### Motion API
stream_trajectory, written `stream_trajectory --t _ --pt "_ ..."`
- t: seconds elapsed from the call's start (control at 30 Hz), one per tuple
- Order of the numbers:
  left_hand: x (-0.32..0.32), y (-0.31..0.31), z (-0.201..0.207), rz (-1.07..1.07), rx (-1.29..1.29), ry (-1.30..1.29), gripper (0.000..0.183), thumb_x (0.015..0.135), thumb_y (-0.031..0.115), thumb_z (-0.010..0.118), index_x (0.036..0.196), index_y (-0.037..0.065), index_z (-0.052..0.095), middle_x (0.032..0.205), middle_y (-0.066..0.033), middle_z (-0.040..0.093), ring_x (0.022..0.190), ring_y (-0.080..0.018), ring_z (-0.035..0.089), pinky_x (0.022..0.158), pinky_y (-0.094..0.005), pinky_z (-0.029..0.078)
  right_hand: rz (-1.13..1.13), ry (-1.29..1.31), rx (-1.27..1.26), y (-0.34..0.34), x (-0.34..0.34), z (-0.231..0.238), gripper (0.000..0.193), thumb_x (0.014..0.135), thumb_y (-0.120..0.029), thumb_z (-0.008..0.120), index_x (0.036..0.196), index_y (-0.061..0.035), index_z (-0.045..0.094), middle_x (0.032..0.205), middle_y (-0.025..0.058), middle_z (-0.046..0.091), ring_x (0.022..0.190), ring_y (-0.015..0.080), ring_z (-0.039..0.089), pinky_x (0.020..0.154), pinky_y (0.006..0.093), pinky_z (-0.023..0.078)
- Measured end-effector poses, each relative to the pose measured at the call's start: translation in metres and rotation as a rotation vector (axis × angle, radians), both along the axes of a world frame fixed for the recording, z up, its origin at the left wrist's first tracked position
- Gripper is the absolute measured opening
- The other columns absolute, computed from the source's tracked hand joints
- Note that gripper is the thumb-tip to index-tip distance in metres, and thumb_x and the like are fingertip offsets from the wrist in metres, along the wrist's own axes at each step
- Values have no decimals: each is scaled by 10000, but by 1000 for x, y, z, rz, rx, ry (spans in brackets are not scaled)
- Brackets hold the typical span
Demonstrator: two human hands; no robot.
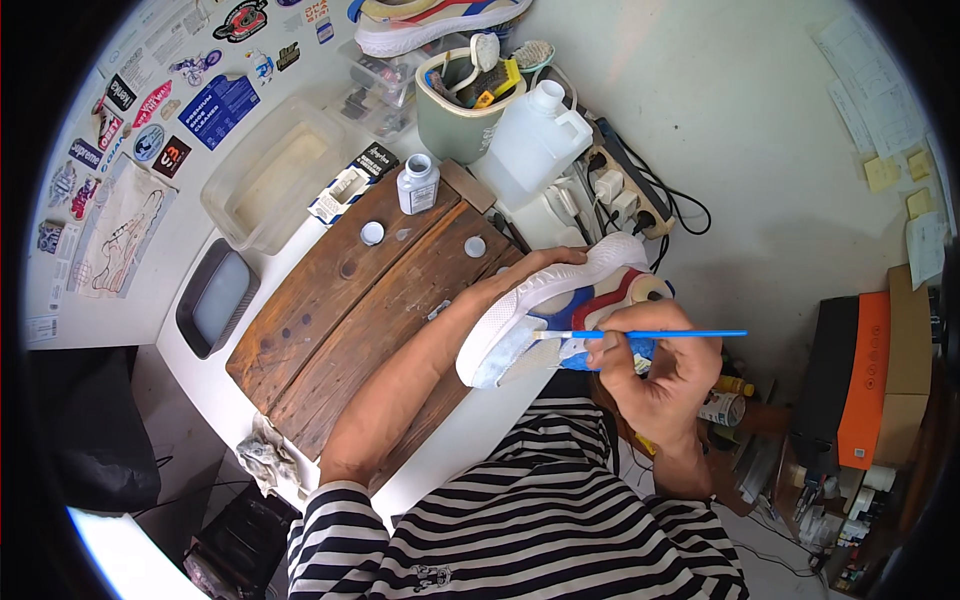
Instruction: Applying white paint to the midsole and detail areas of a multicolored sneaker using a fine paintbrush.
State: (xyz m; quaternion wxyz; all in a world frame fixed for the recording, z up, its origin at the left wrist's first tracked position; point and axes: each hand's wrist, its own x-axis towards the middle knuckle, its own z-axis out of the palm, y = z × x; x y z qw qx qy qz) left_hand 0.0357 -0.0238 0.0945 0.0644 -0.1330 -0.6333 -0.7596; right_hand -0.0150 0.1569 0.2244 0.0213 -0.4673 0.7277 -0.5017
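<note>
Shoe (565,302) with white sole and blue, red and cream panels is held over the near right edge of the wooden board (320,315) and the white table (455,440); its long axis is slanted from near left to far right, the sole turned toward the far left; which end is the toe cannot be told for certain; the sole side is gripped by the left hand (518,274), whose fingers are bent and partly hidden; a blue-handled brush (690,333) is pinched between thumb and curled fingers of the right hand (660,375), handle pointed right, bristles set at the pale panel near the shoe's near left end; farther off, an uncapped white bottle (418,190) is stood on the board.
</note>
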Motion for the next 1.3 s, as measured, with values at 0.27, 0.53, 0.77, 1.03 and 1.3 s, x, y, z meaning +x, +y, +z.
stream_trajectory --t 0.27,0.53,0.77,1.03,1.3 --pt "-3 -2 -14 -45 29 -32 894 796 55 869 1566 48 416 1571 -139 471 1392 -206 521 1166 -341 451 37 -28 50 -2 6 3 140 822 52 738 955 15 712 811 96 741 681 132 705 620 249 546" --pt "0 0 -4 -21 69 -41 886 808 70 864 1568 47 411 1550 -134 486 1364 -204 543 1164 -331 448 105 -19 -33 -6 9 0 154 816 54 747 960 15 710 783 84 729 639 131 685 607 255 544" --pt "-9 -3 -23 -36 -45 -1 935 776 113 897 1573 59 411 1553 -127 487 1377 -202 534 1171 -333 444 -27 -6 3 -2 0 0 143 811 46 744 945 11 709 779 82 721 644 111 670 601 263 536" --pt "-8 0 -16 -191 372 -209 920 783 -5 861 1577 86 404 1553 -119 483 1368 -200 538 1159 -338 463 59 -38 -8 -9 5 -4 178 807 54 756 973 6 717 772 71 718 655 99 674 597 248 530" --pt "-11 0 -23 -150 211 -131 860 826 -16 823 1575 76 410 1531 -117 501 1373 -192 535 1162 -328 468 157 24 -21 -14 8 5 63 893 105 670 943 66 670 777 99 718 668 138 715 624 252 568"
